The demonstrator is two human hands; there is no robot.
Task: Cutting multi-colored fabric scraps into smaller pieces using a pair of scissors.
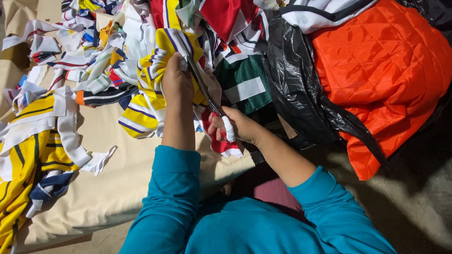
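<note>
My left hand (176,81) grips a bunched yellow, white and purple striped cloth (141,113) and holds it up from the pile. My right hand (234,125) is closed on the handles of a pair of scissors (203,89). The blades point up and left, along the cloth right beside my left hand's fingers. Both arms wear teal sleeves. Whether the blades are apart or together is hidden by the cloth and my hand.
Striped cloth strips and scraps (70,61) lie heaped on a beige sheet (108,188) to the left. More red, green and white fabric (242,80) is piled ahead. A black plastic bag (296,89) with orange quilted fabric (381,70) sits at right.
</note>
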